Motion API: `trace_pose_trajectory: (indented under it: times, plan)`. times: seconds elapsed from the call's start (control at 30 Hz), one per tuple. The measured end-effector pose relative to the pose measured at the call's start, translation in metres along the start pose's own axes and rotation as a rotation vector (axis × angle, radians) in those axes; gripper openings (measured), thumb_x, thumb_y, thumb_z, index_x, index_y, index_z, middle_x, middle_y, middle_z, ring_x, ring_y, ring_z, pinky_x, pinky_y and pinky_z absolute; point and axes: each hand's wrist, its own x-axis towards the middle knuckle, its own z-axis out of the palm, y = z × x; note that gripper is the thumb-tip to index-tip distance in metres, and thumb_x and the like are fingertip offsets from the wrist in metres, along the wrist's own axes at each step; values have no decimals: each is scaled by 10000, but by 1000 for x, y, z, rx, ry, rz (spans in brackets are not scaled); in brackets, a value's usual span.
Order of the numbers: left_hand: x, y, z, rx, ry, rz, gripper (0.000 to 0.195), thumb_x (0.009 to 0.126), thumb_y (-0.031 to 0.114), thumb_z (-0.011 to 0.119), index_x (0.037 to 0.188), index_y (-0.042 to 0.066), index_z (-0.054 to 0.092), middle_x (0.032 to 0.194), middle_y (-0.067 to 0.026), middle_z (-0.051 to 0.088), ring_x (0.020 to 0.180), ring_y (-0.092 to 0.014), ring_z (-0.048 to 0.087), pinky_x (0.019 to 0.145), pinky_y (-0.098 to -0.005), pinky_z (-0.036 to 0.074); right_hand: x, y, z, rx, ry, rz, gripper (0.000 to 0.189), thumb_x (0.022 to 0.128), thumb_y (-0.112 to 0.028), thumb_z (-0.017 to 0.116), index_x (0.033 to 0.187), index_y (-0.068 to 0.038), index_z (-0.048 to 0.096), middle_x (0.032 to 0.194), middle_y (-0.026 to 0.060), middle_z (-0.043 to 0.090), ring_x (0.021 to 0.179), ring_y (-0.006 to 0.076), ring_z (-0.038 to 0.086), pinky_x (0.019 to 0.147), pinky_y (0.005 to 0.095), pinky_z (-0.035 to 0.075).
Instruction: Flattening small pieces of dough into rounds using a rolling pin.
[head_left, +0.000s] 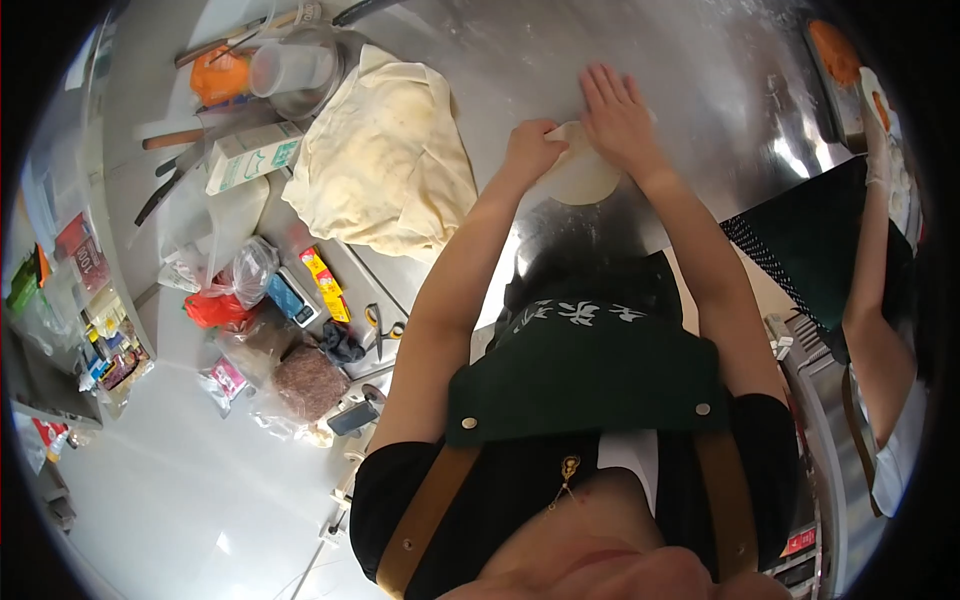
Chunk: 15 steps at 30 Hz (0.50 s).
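Observation:
A thin round dough wrapper (583, 184) lies on the steel worktop (517, 45) in front of me. My left hand (534, 150) has its thumb and curled fingers closed on the wrapper's left edge. Flat over the upper right edge is my right hand (619, 116), its fingers stretched out. What lies under that palm is hidden; a small pale tip shows beside it. Left of my hands, a cream-coloured cloth (382, 150) covers a bulky heap.
A carton (255, 156), a plastic cup (292, 67), knives, scissors (382, 330), a kitchen scale (294, 296) and bagged goods crowd the left. At right, a co-worker's arm (870, 285) reaches beside a metal tray (840, 97) holding orange filling.

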Motion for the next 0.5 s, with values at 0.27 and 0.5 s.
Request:
trace_pose_trajectory:
  times: [0.27,0.5]
  plan:
    - [6,7,-14,124,-128,0,300,653,214,700,904,52,677,879,-161,654,839,-310,628,729,-369,495,-77,9,-3,62,-88,-21,528,813,-241,567,1290,-57,434,1398,108,372,1301,268,331,1060,471,247]
    - [-41,61,2,499,-58,157,231,690,190,674,874,54,639,896,-150,634,858,-329,594,740,-415,471,-134,36,-22,100,-106,-237,379,688,-137,662,1045,-82,548,1143,70,529,1129,233,468,1041,444,289]
